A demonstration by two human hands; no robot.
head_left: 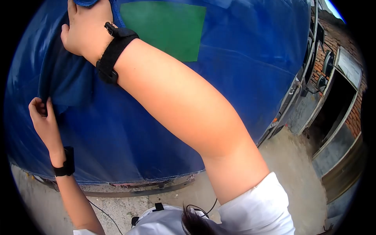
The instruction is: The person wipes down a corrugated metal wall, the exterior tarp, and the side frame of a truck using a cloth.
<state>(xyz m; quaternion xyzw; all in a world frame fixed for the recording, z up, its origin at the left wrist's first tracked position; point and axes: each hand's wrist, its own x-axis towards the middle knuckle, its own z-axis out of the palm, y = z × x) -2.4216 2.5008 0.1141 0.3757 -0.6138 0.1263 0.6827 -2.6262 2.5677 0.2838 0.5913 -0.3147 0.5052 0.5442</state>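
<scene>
A dark blue cloth hangs in loose folds over a shiny blue tarpaulin at the upper left. My right hand, arm stretched across the tarpaulin, is closed on the upper part of the cloth; some of its fingers are hidden by the fabric and the top edge of the view. Lower down, my left hand has its fingers curled and pinched at the cloth's lower left edge. A green rectangular patch lies on the tarpaulin to the right of my right hand. Each wrist wears a black strap.
Along the right side of the tarpaulin runs a metal frame with mirrors beyond it. A brick building with a dark doorway stands further right. Concrete ground shows below. A thin cable hangs near my body.
</scene>
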